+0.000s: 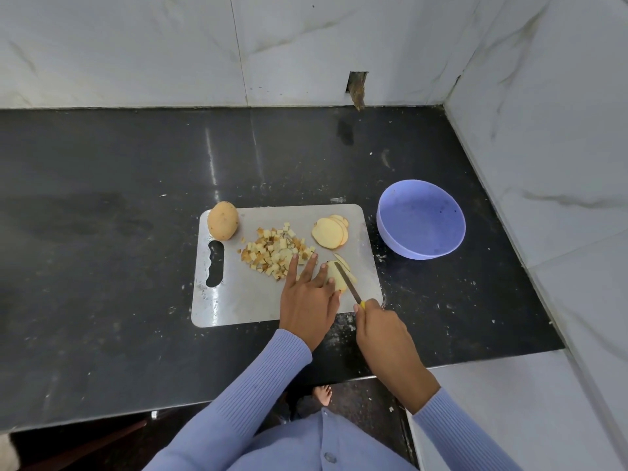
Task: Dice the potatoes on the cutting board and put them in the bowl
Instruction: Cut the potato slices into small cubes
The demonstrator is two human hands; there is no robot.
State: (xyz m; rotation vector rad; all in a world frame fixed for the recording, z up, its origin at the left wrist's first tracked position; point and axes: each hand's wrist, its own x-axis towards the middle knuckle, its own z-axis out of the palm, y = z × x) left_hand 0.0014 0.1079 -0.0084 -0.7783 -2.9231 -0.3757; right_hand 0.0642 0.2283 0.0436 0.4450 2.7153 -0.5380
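Note:
A steel cutting board [238,300] lies on the black counter. On it sit a whole potato [222,220] at the far left, a heap of diced potato [272,254] in the middle and a stack of round slices [329,232] at the far right. My left hand [307,294] presses straight fingers on a few potato slices [334,275] near the board's front right. My right hand [377,326] grips a yellow-handled knife [346,282] whose blade lies across those slices. A purple bowl [390,229] stands right of the board; no potato shows in it.
White marble walls close the counter at the back and right, meeting in a corner behind the bowl. The counter's front edge [204,401] runs below my forearms. Small scraps speckle the counter around the board. A dark hole [356,85] marks the back wall.

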